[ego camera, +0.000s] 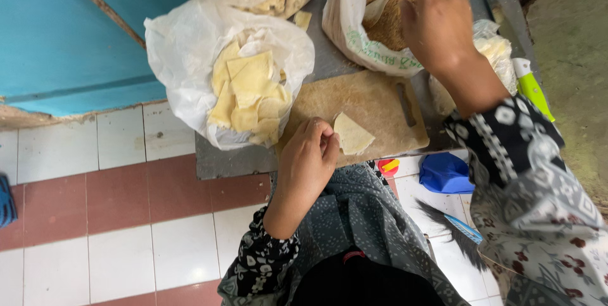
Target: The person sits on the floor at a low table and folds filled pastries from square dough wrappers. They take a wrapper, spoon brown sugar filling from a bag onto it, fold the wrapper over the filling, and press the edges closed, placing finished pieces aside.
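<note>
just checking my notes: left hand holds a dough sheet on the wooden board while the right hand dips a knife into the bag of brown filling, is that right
Not quite. The right hand holds a pale spoon, not a knife, in the bag of brown filling. The rest stands: the left hand holds a dough sheet on the wooden board. The head view shows it.

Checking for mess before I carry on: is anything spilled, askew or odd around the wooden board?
One pale wrapper piece lies loose on the grey surface between the bags, outside them. The green-handled knife sits at the right edge. No spilled filling shows.
</note>
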Demonstrator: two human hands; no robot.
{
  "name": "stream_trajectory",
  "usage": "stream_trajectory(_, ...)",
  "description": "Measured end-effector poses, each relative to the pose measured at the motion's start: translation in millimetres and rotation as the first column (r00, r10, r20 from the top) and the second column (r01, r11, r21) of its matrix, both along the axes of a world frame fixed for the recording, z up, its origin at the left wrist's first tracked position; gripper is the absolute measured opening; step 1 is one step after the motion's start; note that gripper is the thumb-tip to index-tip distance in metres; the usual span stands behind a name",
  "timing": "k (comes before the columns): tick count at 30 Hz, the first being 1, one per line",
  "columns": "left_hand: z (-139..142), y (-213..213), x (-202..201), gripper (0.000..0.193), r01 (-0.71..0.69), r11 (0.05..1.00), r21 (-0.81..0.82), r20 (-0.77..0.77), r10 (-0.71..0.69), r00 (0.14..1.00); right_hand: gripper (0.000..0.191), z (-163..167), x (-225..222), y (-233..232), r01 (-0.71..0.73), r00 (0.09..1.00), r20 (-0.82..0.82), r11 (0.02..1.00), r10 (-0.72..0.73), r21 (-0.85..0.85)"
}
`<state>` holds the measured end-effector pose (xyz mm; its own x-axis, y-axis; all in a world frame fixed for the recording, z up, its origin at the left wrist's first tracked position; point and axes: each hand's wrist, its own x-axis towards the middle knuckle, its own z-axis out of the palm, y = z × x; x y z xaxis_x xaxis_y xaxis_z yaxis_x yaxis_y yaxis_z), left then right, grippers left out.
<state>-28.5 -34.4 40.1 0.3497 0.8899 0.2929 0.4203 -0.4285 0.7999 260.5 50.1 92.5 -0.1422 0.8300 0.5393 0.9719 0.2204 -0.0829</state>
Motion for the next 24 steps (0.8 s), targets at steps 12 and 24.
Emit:
stream_trajectory(12, -13.5, 5.5, 7.0, 0.022, -0.002, 0.996, -0.092, -0.002, 0.002, 1.000, 0.047, 1.8, 24.8, 43.6, -0.005, 0.991, 0.129, 0.983, 0.029, -0.182)
stream_trajectory(24, -0.4, -2.0, 3.3, 0.026, -0.068, 0.993, -0.092, -0.119, 0.056, 0.991, 0.008, -0.2, 32.7, 35.5, -0.175, 0.817, -0.571, 0.977, 0.077, -0.119)
